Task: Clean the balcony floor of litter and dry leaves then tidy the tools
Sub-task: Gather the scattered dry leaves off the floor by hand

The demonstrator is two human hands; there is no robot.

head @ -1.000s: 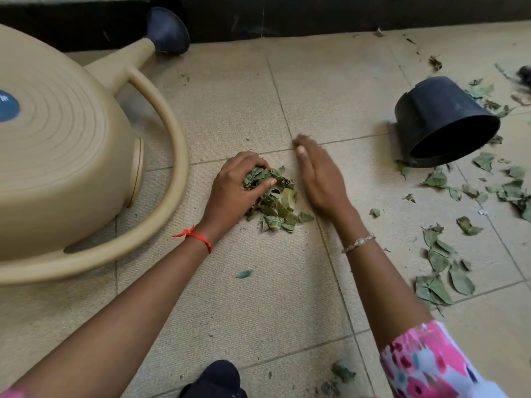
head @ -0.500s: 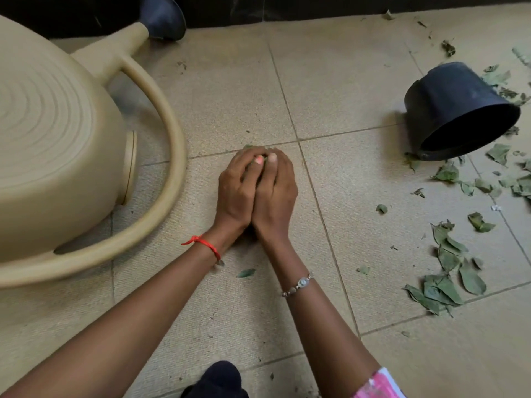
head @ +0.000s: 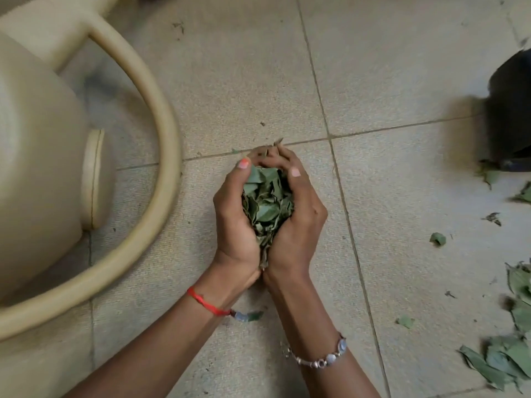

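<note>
A heap of dry green leaves fills the hollow between my two cupped hands, held above the tiled floor. My left hand, with a red thread at the wrist, closes the heap's left side. My right hand, with a beaded bracelet at the wrist, closes the right side; the fingertips of both meet at the far end. A single leaf lies on the floor under my left wrist.
A large beige watering can with a curved handle fills the left. A black pot lies on its side at the right edge. Loose leaves are scattered along the right, with small bits between.
My hands swept the leaf pile together, closed over it, then turned palms up and lifted it off the floor. The view has moved closer.
</note>
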